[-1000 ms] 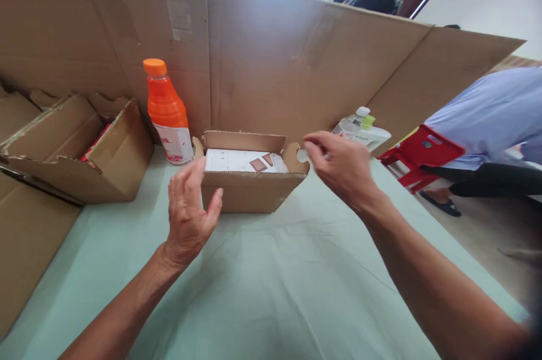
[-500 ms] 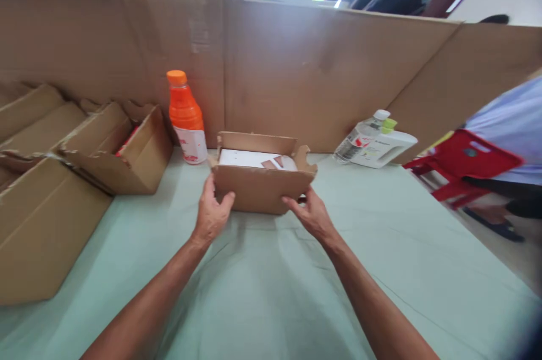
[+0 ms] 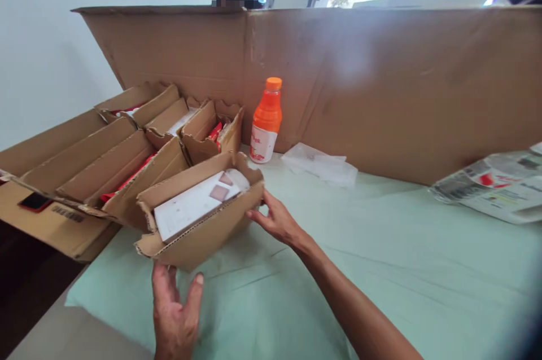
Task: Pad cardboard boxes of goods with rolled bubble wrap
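A small open cardboard box sits slantwise in front of the other boxes, with a white carton marked by brown squares inside it. At its right end my right hand grips the wall, thumb on the near face and fingers partly hidden behind the corner. My left hand is just below the box's near left corner, thumb and fingers spread apart. Its fingertips reach the lower edge of the box; whether they touch it I cannot tell.
Several cardboard boxes with red and white packs stand at left. An orange-capped bottle and a translucent plastic sheet lie before the cardboard wall. A clear bottle lies at right. A person is behind the wall.
The view has turned left. The box has moved left toward the other boxes and is now angled. My left hand has come off its left end; the plastic sheet is now uncovered.
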